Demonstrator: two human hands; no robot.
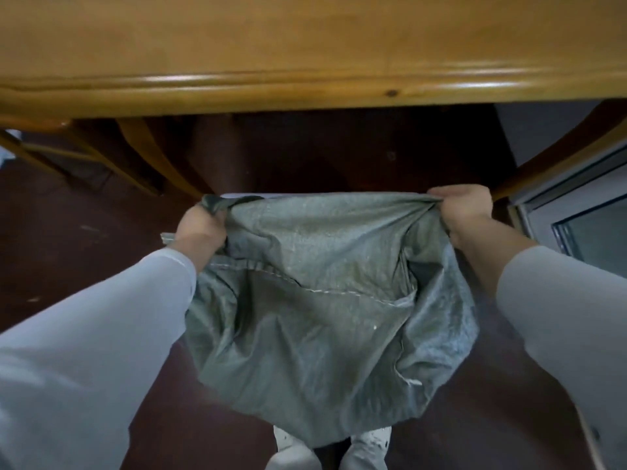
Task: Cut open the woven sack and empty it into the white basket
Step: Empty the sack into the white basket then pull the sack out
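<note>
Nearest me are two pale sleeves (88,351). Past them the left hand (200,228) and right hand (466,213) are each clenched round a bunched far corner of the grey-green sack (322,310), which hangs slack between them over the dark floor (68,232), in front of the wooden table (305,62). It sags and creases like thin, soft cloth, so I judge it light, nearly empty and a little slick. I'd hold it by gathered fistfuls at the corners or along the stitched seam (305,288). I cannot make out the basket for certain.
</note>
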